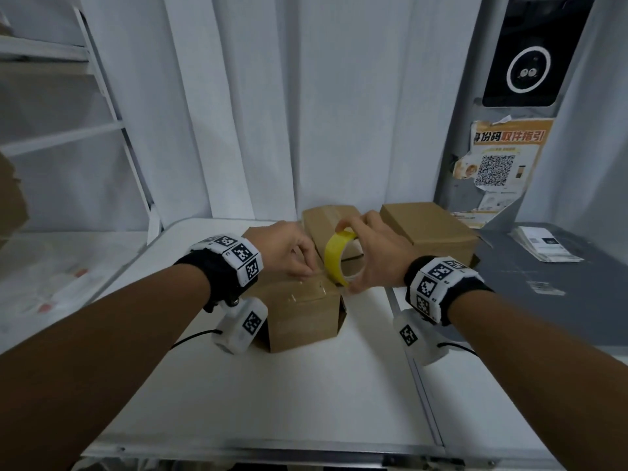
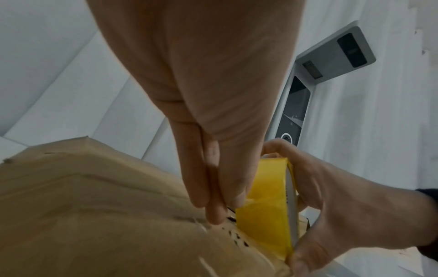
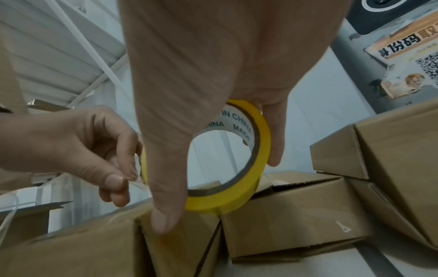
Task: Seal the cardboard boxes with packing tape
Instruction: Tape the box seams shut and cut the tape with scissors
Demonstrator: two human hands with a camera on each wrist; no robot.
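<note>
The nearest cardboard box [image 1: 299,311] stands on the white tabletop [image 1: 306,385], with two more boxes [image 1: 428,229] just behind it; the right hand [image 1: 377,253] grasps the yellow tape roll [image 1: 336,256] upright at the far top edge of this box, and the left hand [image 1: 289,253] pinches the clear free end [image 3: 140,182] beside the roll. To do it well, I think the left hand should press the end flat on the seam while the right hand pulls the roll straight and tight; the core reads "MADE IN CHINA", and a poster [image 1: 503,158] behind the boxes carries a QR code and Chinese characters.
</note>
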